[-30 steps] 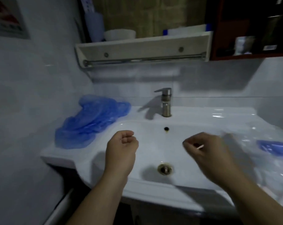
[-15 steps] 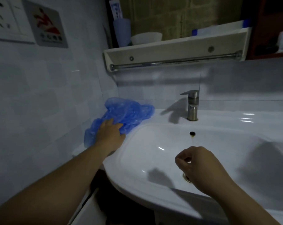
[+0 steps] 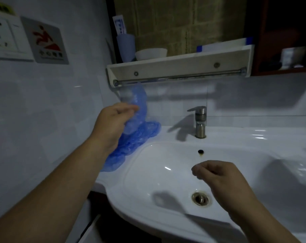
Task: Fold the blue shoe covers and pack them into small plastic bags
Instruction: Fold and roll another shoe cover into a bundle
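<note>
Dim tiled bathroom. White sink point(image 3: 236, 135) against the wall, steel tap point(image 3: 200, 121) at the back, drain point(image 3: 200, 199) in the basin. Pile point(image 3: 131, 144) of blue covers on the sink's left ledge, against the side wall. Left hand point(image 3: 113, 123) grips one cover point(image 3: 139, 100), raised above the pile, its top near the rail point(image 3: 180, 78) under the shelf point(image 3: 175, 67). Right hand point(image 3: 217, 176) hovers over the basin, fingers curled, tips together; cannot tell whether it pinches anything. Cup point(image 3: 125, 47) and bowl point(image 3: 151, 53) on the shelf. Socket plate point(image 3: 5, 37) and sign point(image 3: 46, 41) on the left wall.
</note>
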